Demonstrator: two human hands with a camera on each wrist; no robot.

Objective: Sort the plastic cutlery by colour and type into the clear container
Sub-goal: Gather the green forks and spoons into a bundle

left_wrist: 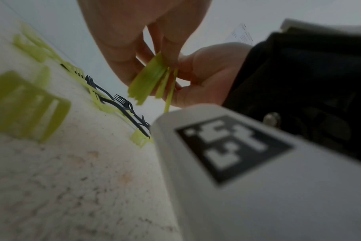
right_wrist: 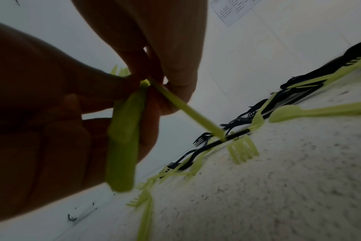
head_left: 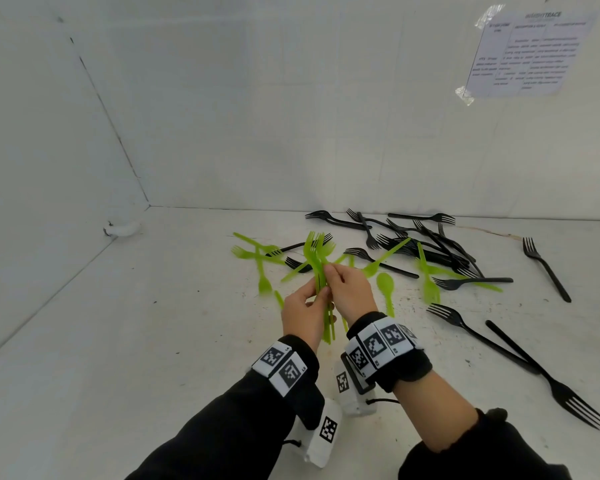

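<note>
Several green forks [head_left: 321, 268] stand bunched in the head view, tines toward 12 o'clock above both hands, handles running down toward 6 o'clock between the palms; the left hand [head_left: 303, 311] curls its fingers round the handles at 7 o'clock of the bunch, and the right hand [head_left: 349, 292] pinches the stems from 4 o'clock. A green spoon [head_left: 386, 289] lies on the white table [head_left: 136, 341] at 3 o'clock of the hands, with black forks [head_left: 430, 244] heaped toward 1 o'clock. From the left wrist, the green handles [left_wrist: 153, 79] hang out below the fingertips [left_wrist: 171, 47]. From the right wrist, the thumb and fingers clamp the stems [right_wrist: 126, 133], one handle splaying toward 4 o'clock.
</note>
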